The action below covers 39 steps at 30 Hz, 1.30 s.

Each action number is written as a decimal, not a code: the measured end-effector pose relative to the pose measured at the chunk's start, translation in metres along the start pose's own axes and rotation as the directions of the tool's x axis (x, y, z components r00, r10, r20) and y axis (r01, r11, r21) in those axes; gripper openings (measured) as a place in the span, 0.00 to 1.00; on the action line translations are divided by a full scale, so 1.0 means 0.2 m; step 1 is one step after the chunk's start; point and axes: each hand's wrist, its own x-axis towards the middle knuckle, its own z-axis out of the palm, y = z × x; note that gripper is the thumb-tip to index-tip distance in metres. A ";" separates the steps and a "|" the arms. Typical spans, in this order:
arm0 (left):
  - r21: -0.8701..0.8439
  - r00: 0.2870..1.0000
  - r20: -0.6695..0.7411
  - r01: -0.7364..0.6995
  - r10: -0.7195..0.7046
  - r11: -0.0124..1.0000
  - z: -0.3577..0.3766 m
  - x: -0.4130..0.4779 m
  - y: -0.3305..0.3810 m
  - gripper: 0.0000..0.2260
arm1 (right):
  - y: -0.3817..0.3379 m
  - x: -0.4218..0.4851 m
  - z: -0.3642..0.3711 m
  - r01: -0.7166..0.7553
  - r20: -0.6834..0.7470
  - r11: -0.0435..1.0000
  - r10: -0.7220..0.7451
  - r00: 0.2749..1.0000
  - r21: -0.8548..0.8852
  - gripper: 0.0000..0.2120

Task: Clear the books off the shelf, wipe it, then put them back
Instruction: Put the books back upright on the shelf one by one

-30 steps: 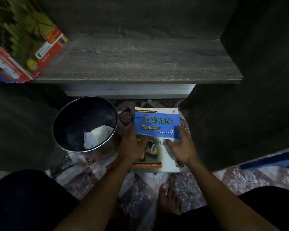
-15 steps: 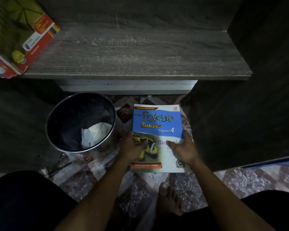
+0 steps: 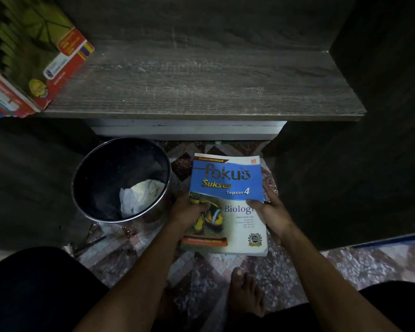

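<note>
A blue and white biology book (image 3: pixel 227 188) titled "fokus Sukses" is held flat over the tiled floor, below the front of the shelf. My left hand (image 3: pixel 186 210) grips its left edge with the thumb on the cover. My right hand (image 3: pixel 270 210) grips the right edge, thumb lying across the word "Biologi". The dark wooden shelf board (image 3: pixel 201 85) above is mostly bare. A stack of books (image 3: pixel 31 68) with a green and red cover on top lies at the shelf's left end.
A round metal bin (image 3: pixel 121 180) holding crumpled white paper stands on the floor left of the book. Dark cabinet panels close in on both sides. My bare foot (image 3: pixel 246 291) rests on the patterned floor below the book.
Both hands have lifted the book slightly and drawn it toward me, sliding their grip lower on the cover. The view has tilted a little; the bin and shelf stay put.
</note>
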 end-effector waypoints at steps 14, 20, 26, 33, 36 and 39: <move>-0.081 0.979 0.152 0.146 -0.133 0.986 -0.02 0.00 0.09 0.09 | -0.01 -0.02 0.02 0.035 0.006 0.998 -0.036 0.999 0.048 0.31; -0.142 0.966 0.218 0.174 -0.140 0.974 -0.03 -0.01 0.08 0.16 | -0.02 -0.04 -0.01 0.017 0.042 0.993 -0.022 0.999 0.114 0.27; -0.266 0.961 0.261 0.159 -0.087 0.951 -0.08 -0.11 0.13 0.14 | -0.06 -0.09 0.00 0.020 0.016 0.992 -0.022 1.000 0.127 0.25; -0.230 0.974 0.199 -0.062 0.110 0.971 -0.13 -0.32 0.28 0.08 | -0.19 -0.29 -0.03 0.091 0.015 0.981 -0.095 0.995 0.171 0.21; -0.199 0.970 0.191 -0.114 0.152 0.973 -0.16 -0.43 0.31 0.05 | -0.24 -0.41 -0.05 0.136 0.024 0.981 -0.141 0.990 0.140 0.19; -0.164 0.967 0.174 -0.160 0.188 0.973 -0.19 -0.54 0.34 0.05 | -0.28 -0.56 -0.06 0.180 0.042 0.976 -0.187 0.981 0.125 0.19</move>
